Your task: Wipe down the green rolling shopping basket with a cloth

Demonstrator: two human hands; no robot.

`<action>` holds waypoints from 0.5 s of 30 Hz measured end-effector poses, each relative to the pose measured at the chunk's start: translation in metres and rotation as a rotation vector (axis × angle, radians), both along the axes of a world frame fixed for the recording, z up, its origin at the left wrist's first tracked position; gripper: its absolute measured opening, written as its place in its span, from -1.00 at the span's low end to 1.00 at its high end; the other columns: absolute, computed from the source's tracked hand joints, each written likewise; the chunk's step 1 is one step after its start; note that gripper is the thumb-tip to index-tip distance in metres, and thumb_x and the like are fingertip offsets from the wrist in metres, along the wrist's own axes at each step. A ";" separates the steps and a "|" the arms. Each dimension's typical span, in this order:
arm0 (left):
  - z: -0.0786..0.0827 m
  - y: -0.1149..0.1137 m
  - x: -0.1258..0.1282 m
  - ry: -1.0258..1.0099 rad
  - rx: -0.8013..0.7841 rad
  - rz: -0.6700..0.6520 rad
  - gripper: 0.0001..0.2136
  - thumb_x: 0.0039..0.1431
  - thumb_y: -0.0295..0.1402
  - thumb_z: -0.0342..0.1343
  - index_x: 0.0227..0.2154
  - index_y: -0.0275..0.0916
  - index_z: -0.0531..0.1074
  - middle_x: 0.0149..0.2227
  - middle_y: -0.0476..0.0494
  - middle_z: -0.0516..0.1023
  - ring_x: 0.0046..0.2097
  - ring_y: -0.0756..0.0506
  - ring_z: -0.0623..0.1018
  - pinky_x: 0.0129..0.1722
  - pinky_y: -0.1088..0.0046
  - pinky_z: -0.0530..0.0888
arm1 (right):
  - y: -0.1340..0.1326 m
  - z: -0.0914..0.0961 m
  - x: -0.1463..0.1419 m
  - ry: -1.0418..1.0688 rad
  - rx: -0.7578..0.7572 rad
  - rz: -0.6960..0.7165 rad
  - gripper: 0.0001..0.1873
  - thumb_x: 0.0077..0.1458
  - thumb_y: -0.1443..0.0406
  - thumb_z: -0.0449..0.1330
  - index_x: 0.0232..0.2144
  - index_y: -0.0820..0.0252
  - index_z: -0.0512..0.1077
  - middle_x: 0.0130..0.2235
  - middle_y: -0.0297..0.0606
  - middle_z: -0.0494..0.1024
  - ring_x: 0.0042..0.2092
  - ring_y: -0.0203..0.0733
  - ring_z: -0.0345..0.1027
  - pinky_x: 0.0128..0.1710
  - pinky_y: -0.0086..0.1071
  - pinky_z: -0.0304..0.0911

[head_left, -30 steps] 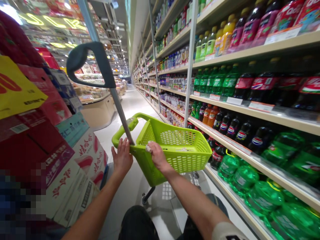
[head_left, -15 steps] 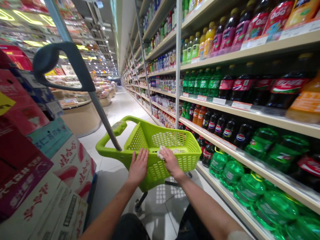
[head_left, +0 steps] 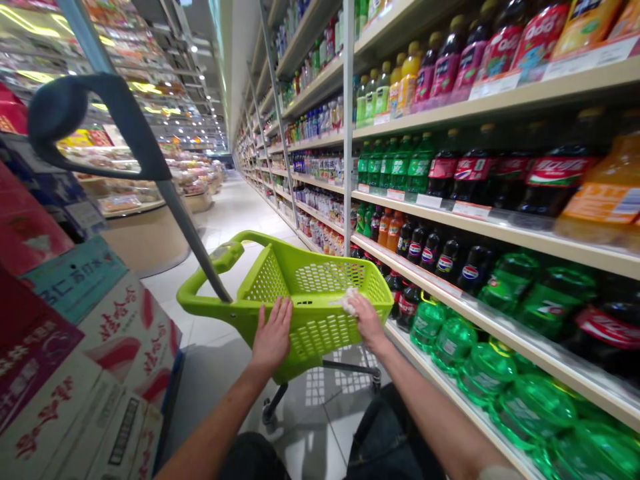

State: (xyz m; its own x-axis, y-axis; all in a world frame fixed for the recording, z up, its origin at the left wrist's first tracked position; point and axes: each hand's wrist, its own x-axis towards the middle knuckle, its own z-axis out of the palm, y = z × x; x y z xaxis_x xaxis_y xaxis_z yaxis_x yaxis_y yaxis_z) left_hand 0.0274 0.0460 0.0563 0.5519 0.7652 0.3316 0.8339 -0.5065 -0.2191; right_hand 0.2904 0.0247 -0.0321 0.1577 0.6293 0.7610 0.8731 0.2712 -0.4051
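Observation:
A lime-green shopping cart (head_left: 320,350) with slotted walls stands side-on in front of me. My left hand (head_left: 273,331) lies flat, fingers stretched, against its near side just below the rim. Crumpled white tissue or cloth (head_left: 351,300) pokes out of my right hand (head_left: 367,321), whose fingers are wrapped round it at the near rim, toward the cart's right end. I cannot tell whether it is paper or fabric. From the cart's left end a grey pole rises to a dark looped handle (head_left: 145,147).
Shelves of drink bottles (head_left: 435,260) run along the right, close to the cart's end. Stacked drink cartons (head_left: 120,333) crowd the left side. Beyond them stands a round display counter (head_left: 145,240), with the tiled aisle (head_left: 225,207) stretching away. My knees are below the cart.
My right hand has slid right along the cart's near rim with the white wad. My left hand stays flat on the side. The view has shifted slightly.

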 end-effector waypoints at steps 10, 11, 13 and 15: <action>0.000 -0.004 0.007 -0.007 -0.052 0.018 -0.36 -0.10 -0.50 -0.16 0.15 -0.38 0.03 0.22 -0.13 0.00 0.25 -0.15 -0.04 0.19 0.06 -0.13 | 0.007 0.001 -0.025 -0.014 0.029 0.091 -0.58 0.02 0.48 -0.10 -0.14 0.17 0.40 0.02 -0.17 0.37 0.09 -0.20 0.15 0.07 -0.20 0.14; 0.000 -0.004 0.006 -0.001 -0.056 0.019 -0.36 -0.10 -0.50 -0.17 0.16 -0.37 0.02 0.23 -0.12 0.00 0.25 -0.14 -0.04 0.19 0.06 -0.13 | 0.006 0.000 -0.020 -0.017 0.018 0.090 -0.59 0.02 0.47 -0.10 -0.15 0.17 0.41 0.01 -0.15 0.37 0.08 -0.19 0.16 0.06 -0.20 0.15; -0.001 -0.003 0.006 0.007 -0.061 0.021 -0.37 -0.10 -0.51 -0.17 0.16 -0.35 0.02 0.23 -0.11 -0.01 0.25 -0.14 -0.05 0.19 0.06 -0.13 | -0.005 -0.003 0.010 0.028 -0.002 -0.025 -0.61 0.00 0.45 -0.09 -0.17 0.22 0.42 0.00 -0.10 0.38 0.06 -0.14 0.19 0.04 -0.17 0.17; -0.002 -0.003 0.006 0.010 -0.063 0.025 -0.36 -0.09 -0.50 -0.17 0.16 -0.35 0.01 0.23 -0.12 -0.02 0.26 -0.14 -0.06 0.19 0.07 -0.13 | -0.018 -0.007 0.043 0.102 -0.015 -0.195 -0.61 -0.02 0.44 -0.08 -0.17 0.26 0.42 0.00 -0.05 0.37 0.05 -0.08 0.20 0.02 -0.09 0.16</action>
State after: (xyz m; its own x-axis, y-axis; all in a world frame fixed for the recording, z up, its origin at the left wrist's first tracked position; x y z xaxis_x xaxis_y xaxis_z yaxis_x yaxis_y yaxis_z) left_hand 0.0338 0.0430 0.0541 0.5353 0.7979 0.2771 0.8445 -0.4984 -0.1962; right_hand 0.3331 0.0072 -0.0386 0.3531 0.5907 0.7255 0.8628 0.0943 -0.4967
